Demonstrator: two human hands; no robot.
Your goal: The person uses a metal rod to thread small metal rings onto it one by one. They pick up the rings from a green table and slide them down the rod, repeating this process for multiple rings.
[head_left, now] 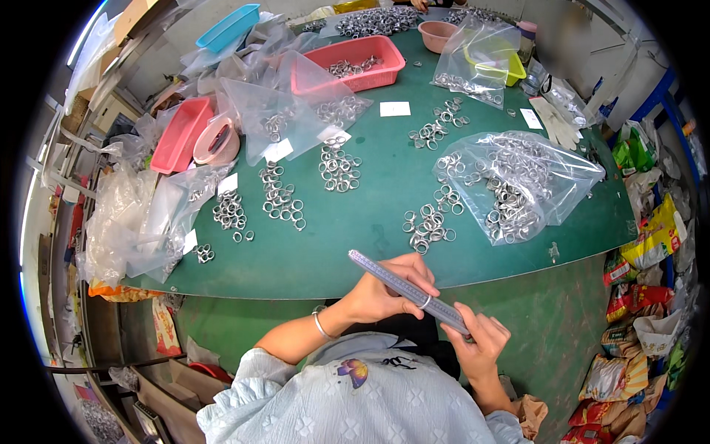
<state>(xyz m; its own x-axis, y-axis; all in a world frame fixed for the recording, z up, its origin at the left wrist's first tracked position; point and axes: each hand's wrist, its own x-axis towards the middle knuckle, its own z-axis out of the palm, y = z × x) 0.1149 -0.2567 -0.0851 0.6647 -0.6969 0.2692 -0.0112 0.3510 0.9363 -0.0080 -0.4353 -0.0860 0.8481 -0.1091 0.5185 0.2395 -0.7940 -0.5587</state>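
A tapered grey ring mandrel [392, 279] slants in front of my body, its thin tip up to the left and its marked face upward. A silver ring [425, 302] sits around it, partway toward the thick end. My left hand [381, 296] is closed, its thumb and fingers at either side of that ring. At the mandrel's lower right end, my right hand [481, 339] wraps its fingers around the thick part. Just beyond my hands, a loose pile of silver rings [427, 228] lies on the green table [370, 229].
A clear bag of rings [518, 185] lies at right. More ring groups [281, 200] lie at left beside white slips [279, 150] and plastic bags [259, 111]. Behind are a pink basket [392, 55] and a light-green basket [515, 68]. Filled packages [614, 377] line the right side.
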